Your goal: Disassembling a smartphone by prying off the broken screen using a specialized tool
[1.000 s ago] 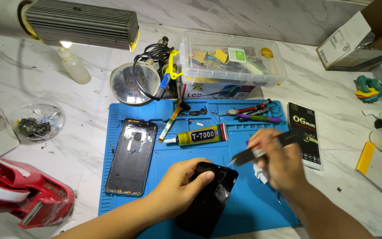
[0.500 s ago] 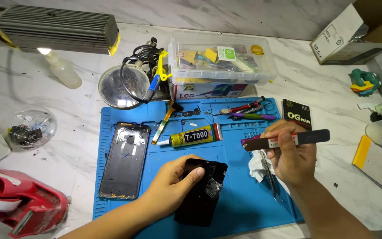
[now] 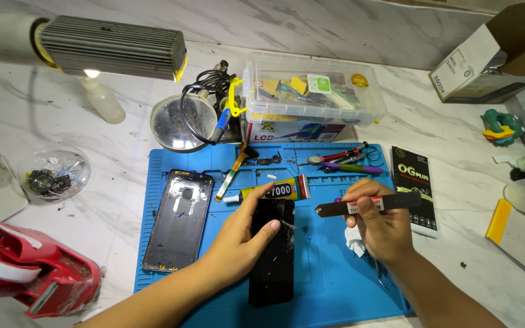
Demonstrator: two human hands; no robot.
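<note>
Left hand (image 3: 244, 234) lies flat on the cracked black phone screen (image 3: 273, 255), fingers spread, pinning it down mid blue mat (image 3: 329, 273), no real grip. Right hand (image 3: 381, 228) is closed round a flat metal pry tool (image 3: 366, 205) held level above the mat, w/ a bit of white tissue (image 3: 353, 240) tucked under it. Phone back housing (image 3: 179, 220) sits just left, glue tube (image 3: 271, 192) right above the screen
</note>
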